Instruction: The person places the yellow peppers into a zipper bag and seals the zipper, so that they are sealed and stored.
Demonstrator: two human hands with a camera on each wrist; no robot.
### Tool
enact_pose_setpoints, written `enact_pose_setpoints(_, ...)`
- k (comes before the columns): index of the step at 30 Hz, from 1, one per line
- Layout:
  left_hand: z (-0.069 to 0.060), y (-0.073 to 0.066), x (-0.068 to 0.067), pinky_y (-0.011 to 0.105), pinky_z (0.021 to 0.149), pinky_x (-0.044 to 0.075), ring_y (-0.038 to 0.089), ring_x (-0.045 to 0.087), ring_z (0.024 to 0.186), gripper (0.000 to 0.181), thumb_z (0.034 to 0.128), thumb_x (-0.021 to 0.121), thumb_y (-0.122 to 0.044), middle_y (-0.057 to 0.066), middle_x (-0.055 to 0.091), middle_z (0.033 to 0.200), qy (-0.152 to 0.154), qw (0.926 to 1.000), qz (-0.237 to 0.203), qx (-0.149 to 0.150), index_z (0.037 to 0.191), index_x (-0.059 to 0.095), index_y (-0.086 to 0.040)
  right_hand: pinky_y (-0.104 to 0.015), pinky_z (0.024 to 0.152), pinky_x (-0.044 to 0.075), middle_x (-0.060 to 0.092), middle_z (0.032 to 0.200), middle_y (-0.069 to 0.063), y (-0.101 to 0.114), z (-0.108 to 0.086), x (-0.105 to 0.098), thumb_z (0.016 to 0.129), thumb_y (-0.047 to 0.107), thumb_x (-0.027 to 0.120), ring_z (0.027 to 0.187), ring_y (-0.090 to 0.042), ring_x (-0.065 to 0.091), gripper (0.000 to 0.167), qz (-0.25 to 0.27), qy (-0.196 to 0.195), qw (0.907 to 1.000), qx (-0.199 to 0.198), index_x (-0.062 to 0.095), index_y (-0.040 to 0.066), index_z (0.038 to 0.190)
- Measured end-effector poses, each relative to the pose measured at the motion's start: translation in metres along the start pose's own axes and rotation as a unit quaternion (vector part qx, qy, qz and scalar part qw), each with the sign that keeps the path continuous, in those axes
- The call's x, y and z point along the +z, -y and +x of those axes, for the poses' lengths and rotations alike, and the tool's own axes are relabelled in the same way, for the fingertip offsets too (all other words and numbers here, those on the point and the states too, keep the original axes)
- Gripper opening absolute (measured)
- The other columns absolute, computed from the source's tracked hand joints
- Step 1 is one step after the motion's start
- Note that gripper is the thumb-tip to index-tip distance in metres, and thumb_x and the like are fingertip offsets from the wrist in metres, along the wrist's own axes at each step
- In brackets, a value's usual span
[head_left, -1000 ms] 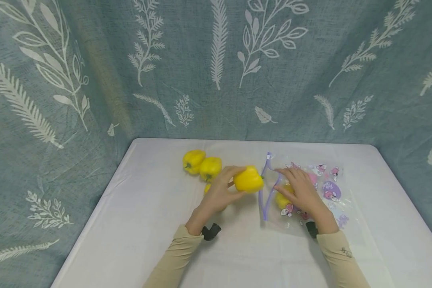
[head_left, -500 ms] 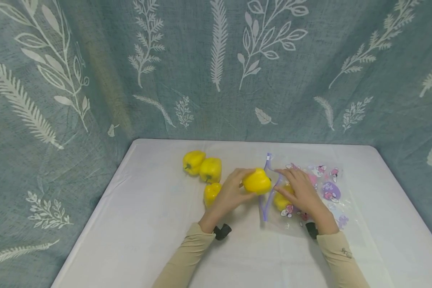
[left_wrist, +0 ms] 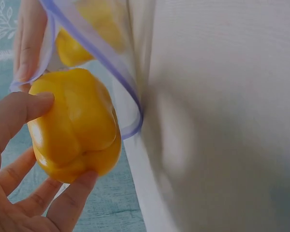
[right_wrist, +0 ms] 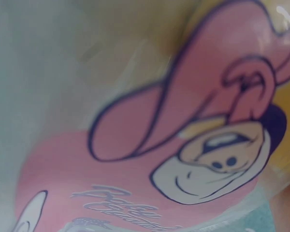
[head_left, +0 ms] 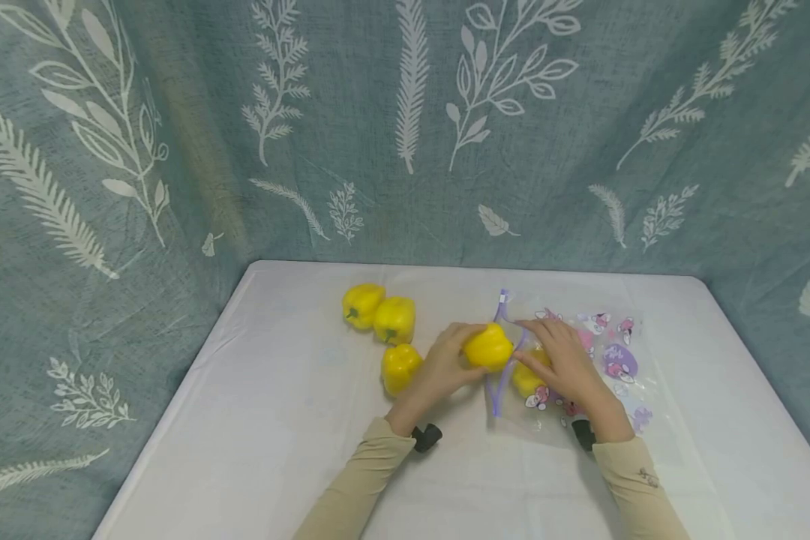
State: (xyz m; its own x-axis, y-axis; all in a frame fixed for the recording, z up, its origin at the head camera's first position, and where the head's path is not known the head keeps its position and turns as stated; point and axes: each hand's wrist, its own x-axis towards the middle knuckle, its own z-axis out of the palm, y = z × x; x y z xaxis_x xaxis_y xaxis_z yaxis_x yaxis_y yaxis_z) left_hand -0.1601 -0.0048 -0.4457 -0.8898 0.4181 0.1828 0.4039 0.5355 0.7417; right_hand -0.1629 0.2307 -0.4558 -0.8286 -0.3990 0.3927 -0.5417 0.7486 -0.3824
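Left grip [head_left: 442, 367], yours: holding one pepper, the held pepper [head_left: 489, 347], yellow; your thumb lies on one side, your fingers on the other, the lobed end lying towards your fingers.
Right grip [head_left: 567, 364], yours: fingers and thumb at the bag's mouth, holding its rim [left_wrist: 106, 60].
Bag [head_left: 619, 360], one, clear with pink and purple prints: beneath your right grip and spread out to its right; purple-edged mouth parted, facing your left grip. The held pepper is at this mouth; whether it touches the rim you cannot tell.
Bagged pepper [head_left: 526, 381], one, yellow: inside, under your right thumb, seen through the film.
Loose peppers, three, yellow: near pepper [head_left: 401, 369], just left of your left grip and partly covered by it; middle pepper [head_left: 394, 320] and far pepper [head_left: 363, 305], side by side, farther off and leftward from the same grip.
Worktop [head_left: 256, 450], white: below both grips.
Curtain [head_left: 351, 150], blue-green, leaf-patterned: beyond them.
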Motion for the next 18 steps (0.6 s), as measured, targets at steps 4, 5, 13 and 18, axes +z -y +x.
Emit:
enact_pose_setpoints(4, 0.003, 0.001, 0.004, 0.036, 0.104, 0.039, 0.019, 0.046, 0.120, 0.064, 0.0770, 0.074, -0.017, 0.001, 0.049, 0.131, 0.001, 1.0000, 0.001, 0.007, 0.135, 0.046, -0.021, -0.056, 0.108, 0.023, 0.053, 0.126, -0.007, -0.001, 0.000, 0.001, 0.087, 0.038, 0.062, 0.124, -0.032, 0.040, 0.052, 0.001, 0.002, 1.0000, 0.004, 0.048, 0.017, 0.131)
enact_pose_setpoints(5, 0.004, 0.001, 0.005, 0.036, 0.103, 0.040, 0.019, 0.046, 0.119, 0.064, 0.0767, 0.074, -0.016, 0.002, 0.049, 0.130, 0.000, 1.0000, 0.002, 0.009, 0.134, 0.047, -0.020, -0.056, 0.108, 0.023, 0.053, 0.126, -0.007, -0.001, 0.000, 0.001, 0.087, 0.038, 0.062, 0.124, -0.032, 0.040, 0.052, 0.002, 0.001, 1.0000, 0.004, 0.048, 0.017, 0.131)
enact_pose_setpoints(13, 0.008, 0.004, 0.011, 0.035, 0.102, 0.041, 0.021, 0.048, 0.116, 0.063, 0.0751, 0.075, -0.017, 0.005, 0.051, 0.128, 0.001, 0.9997, 0.007, 0.024, 0.133, 0.049, -0.016, -0.056, 0.108, 0.023, 0.053, 0.124, -0.006, 0.000, -0.001, 0.002, 0.087, 0.038, 0.063, 0.123, -0.032, 0.041, 0.051, 0.001, -0.003, 1.0000, 0.000, 0.048, 0.016, 0.130)
enact_pose_setpoints(18, 0.011, 0.007, 0.016, 0.034, 0.103, 0.039, 0.021, 0.048, 0.118, 0.064, 0.0752, 0.075, -0.017, 0.005, 0.051, 0.129, 0.009, 0.9996, 0.005, 0.025, 0.133, 0.048, -0.014, -0.056, 0.108, 0.023, 0.053, 0.125, -0.006, -0.001, -0.001, 0.002, 0.087, 0.038, 0.062, 0.122, -0.031, 0.042, 0.051, -0.002, 0.000, 1.0000, 0.002, 0.048, 0.016, 0.131)
